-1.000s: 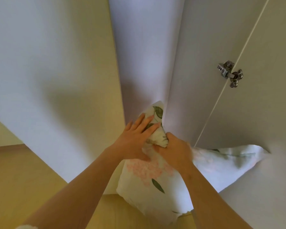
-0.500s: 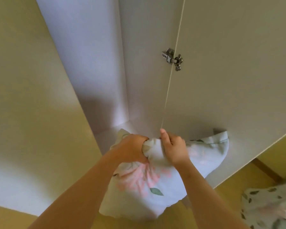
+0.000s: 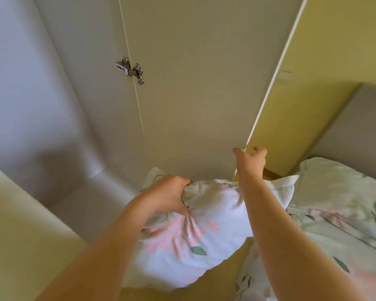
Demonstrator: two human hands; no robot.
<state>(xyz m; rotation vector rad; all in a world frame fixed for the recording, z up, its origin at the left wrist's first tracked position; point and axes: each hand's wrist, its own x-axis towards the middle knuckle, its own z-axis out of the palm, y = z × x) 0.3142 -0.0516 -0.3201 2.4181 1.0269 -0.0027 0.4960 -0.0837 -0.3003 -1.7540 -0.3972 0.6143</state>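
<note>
A soft white pillow printed with pink blossoms and green leaves (image 3: 204,235) fills the lower middle of the frame. It is held up in the air in front of the open wardrobe. Its far corners reach toward the wardrobe's pale bottom shelf (image 3: 91,198) at centre left, and whether it rests on that shelf cannot be told. The left hand (image 3: 172,196) has its grip bunched tight on the pillow's upper edge. The fingers are buried in a fistful of cloth, and creases fan out from there across the cover.

The right hand (image 3: 251,158), just right of centre, is at the free edge of the white flat-panel wardrobe door (image 3: 193,83). The door runs from the top of the frame down to the middle. The thumb lies on the door's inner face and the fingers (image 3: 259,149) curl round the far side of the edge, so this grip is narrow and holds the door. The blur hides how firmly it presses. The right forearm crosses in front of the pillow's right side.

A small silver metal hinge (image 3: 130,70) sits in the upper left, where the wardrobe door meets the cabinet's grey-white inner wall (image 3: 30,83). A yellow wall (image 3: 334,40) shows in the upper right, beyond the door's edge, and a grey padded headboard (image 3: 356,127) stands below it. A bed with a rumpled duvet in the same floral print (image 3: 334,213) occupies the lower right, just beside the pillow.
</note>
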